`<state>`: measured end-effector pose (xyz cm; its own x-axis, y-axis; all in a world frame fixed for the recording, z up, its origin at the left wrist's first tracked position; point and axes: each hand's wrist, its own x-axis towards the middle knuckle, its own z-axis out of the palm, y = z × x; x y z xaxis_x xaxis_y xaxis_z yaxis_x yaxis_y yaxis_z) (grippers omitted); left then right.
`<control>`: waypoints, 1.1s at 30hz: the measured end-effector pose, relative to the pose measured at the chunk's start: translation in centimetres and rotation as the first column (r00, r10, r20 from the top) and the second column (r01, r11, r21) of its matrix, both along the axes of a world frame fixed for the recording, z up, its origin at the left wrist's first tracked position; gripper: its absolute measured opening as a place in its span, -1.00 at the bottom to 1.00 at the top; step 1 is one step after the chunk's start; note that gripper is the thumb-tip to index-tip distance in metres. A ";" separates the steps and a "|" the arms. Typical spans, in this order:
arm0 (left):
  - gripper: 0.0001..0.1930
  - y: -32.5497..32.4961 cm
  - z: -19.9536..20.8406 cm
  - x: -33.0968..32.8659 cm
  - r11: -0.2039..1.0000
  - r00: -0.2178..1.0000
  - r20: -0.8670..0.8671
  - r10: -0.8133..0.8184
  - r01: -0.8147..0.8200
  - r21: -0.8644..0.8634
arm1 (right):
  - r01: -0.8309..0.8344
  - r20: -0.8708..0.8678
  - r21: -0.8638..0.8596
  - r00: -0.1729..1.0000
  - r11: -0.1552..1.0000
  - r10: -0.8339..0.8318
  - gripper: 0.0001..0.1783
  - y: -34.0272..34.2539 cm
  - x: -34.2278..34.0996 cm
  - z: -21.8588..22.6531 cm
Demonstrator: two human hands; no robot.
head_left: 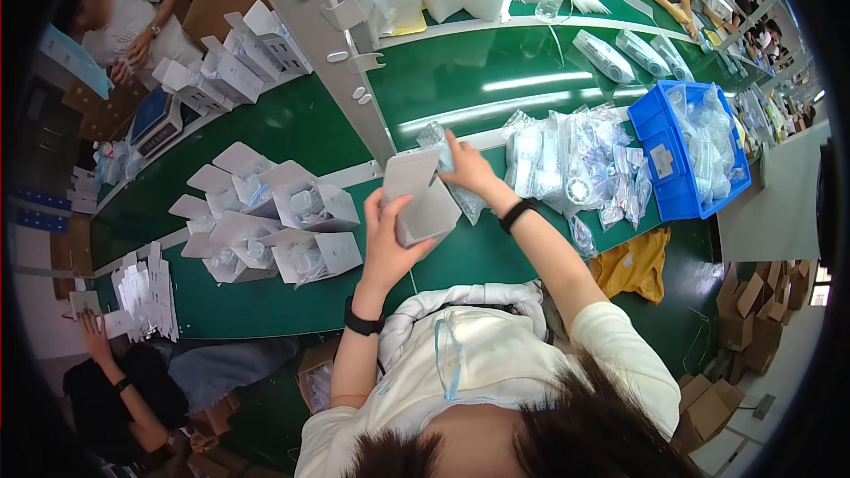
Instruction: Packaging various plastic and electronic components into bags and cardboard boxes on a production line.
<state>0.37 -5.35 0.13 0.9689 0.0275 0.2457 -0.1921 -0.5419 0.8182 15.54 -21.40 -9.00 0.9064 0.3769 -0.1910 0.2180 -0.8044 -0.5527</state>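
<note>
My left hand (387, 243) is closed around a small white carton (427, 214), held tilted above the green table with its flap up. Just right of the carton's upper end, my right hand (469, 166) grips a clear bubble-wrap bag (434, 138); what is inside it cannot be made out. Part of the clear plastic hangs below that hand, beside the carton. To the right lie rows of plastic-bagged parts (580, 164) and smaller clear bags (627, 186). Several open white cartons (314, 204) with clear-wrapped contents stand in a group to the left.
A blue bin (657, 159) of bubble-wrapped items stands at the right table edge. A metal post (310, 26) rises beyond my hands. Flattened white cartons (146, 296) lie far left, near a co-worker's hand (96, 336). Bagged items (604, 57) lie on the far table.
</note>
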 end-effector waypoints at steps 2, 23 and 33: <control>-0.22 -0.4 -1.2 0.9 1.000 0.999 -0.038 -0.017 0.017 0.013 | 0.002 -0.008 0.001 1.000 1.000 -0.002 0.03 0.2 0.6 -0.3; -0.25 -2.1 -6.6 -0.1 0.935 0.955 0.087 0.284 -0.256 -0.248 | -0.150 0.625 0.236 0.780 0.960 -0.032 -0.54 0.8 -10.5 8.7; -0.19 -2.1 -5.8 0.7 0.979 0.989 0.128 0.074 -0.047 -0.198 | 0.719 0.519 -0.135 0.638 0.682 -0.569 -0.49 -20.5 -14.6 -1.5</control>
